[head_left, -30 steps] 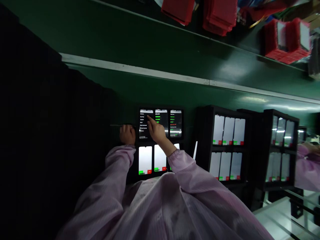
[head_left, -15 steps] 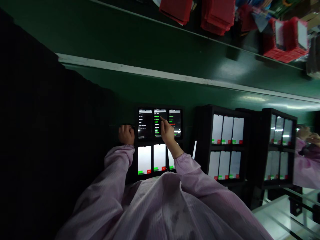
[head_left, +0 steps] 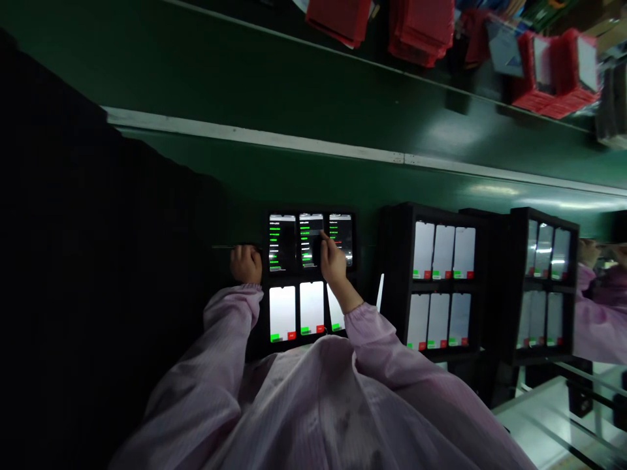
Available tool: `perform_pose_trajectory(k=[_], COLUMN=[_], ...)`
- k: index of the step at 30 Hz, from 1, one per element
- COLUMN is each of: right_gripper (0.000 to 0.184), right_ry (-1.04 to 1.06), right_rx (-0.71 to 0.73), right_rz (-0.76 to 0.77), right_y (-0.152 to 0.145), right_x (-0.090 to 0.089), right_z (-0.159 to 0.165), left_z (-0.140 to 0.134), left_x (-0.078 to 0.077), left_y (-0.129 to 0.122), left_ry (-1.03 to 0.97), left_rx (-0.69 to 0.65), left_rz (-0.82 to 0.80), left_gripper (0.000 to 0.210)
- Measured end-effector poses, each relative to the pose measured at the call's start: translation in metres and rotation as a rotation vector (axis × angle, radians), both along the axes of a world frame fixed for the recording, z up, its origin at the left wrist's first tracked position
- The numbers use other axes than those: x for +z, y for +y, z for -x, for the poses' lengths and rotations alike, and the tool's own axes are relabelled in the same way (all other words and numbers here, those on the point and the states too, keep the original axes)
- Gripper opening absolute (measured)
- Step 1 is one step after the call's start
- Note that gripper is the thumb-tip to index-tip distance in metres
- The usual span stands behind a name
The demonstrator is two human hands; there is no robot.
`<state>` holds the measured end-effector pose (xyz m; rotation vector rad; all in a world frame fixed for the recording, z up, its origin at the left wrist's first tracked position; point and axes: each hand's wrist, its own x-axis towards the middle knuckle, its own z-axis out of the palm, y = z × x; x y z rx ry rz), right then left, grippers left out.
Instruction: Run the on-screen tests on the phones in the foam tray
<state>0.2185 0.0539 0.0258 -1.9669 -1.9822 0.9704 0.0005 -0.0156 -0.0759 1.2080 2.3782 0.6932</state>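
Observation:
A black tray (head_left: 264, 313) lies in front of me with two rows of lit smartphones. My right hand (head_left: 334, 261) points its index finger at the right side of the middle top smartphone (head_left: 308, 251); its other fingers are curled. That screen is dark with green and white text lines. My left hand (head_left: 246, 264) is closed in a fist beside the tray's left edge, near the left top smartphone (head_left: 281, 241); the inside of the fist is hidden. The right top smartphone (head_left: 339, 225) is partly covered by my right hand. The bottom smartphones, such as the white-screened one (head_left: 283, 312), show green and red boxes.
To the right stand two more black trays of lit smartphones, a nearer one (head_left: 394, 261) and a farther one (head_left: 519, 261). Beyond a pale strip (head_left: 255, 135) on the green bench, red stacks (head_left: 424, 29) stand at the back. A co-worker's pink sleeve (head_left: 600, 320) shows at far right.
The left top smartphone's screen went from a white text list to green and white lines. My right fingertip has shifted slightly right and down on the middle one. The left fist stays beside the tray.

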Motion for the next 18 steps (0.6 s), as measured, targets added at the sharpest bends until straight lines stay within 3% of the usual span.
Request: perform_pose_trajectory(k=[4,9,12,18], right_gripper=[0.048,0.046,0.046,0.045], right_ry=[0.006,-0.053,-0.051,-0.046], right_rx=[-0.117,-0.118,-0.026,0.313], right_rz=[-0.087,-0.043,-0.033,0.103], right_y=[0.000,0.005,0.001,-0.008], right_x=[-0.002,-0.002,0.004,0.015], right_z=[-0.022,-0.029,-0.016,0.037], left_z=[0.002,0.003,0.002,0.001], left_x=[0.000,0.000,0.000,0.002], left_y=[0.001,0.001,0.001,0.001], left_ry=[-0.024,-0.038,-0.034,-0.021], left_rx=[-0.002,0.001,0.001,0.000], left_rz=[0.009,0.001,-0.005,-0.008], left_gripper=[0.015,0.014,0.016,0.016])
